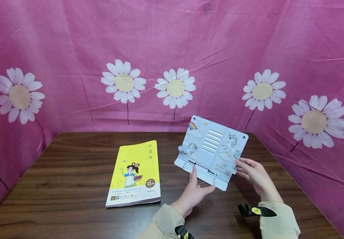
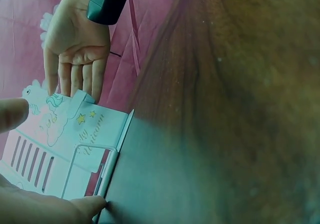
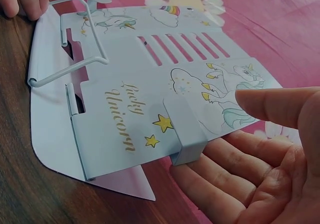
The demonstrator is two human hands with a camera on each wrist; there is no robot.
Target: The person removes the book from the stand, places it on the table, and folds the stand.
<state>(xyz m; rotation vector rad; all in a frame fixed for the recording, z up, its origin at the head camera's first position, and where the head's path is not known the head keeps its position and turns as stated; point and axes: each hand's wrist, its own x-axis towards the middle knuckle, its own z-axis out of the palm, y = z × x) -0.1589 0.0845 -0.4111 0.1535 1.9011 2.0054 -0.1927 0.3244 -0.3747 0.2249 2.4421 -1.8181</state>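
A white metal book stand (image 1: 205, 149) printed with unicorns, a rainbow and "Lucky Unicorn" is tilted over the right part of the wooden table. My left hand (image 1: 191, 196) grips its lower ledge near the bent wire page holder (image 3: 95, 34), index finger and thumb spread along it. By the stand's right side is my right hand (image 1: 257, 177). Its straight fingers (image 3: 225, 169) reach under the side clip (image 3: 187, 131), while the thumb stands over the front of the panel. Slots (image 3: 185, 49) run across the middle of the panel.
To the left lies a thick yellow book (image 1: 136, 169) with a cartoon girl on its cover. A brown wooden table (image 1: 64, 186) carries both items. Behind and beside it hangs a pink cloth (image 1: 160, 39) with white daisies. Black bands circle both wrists.
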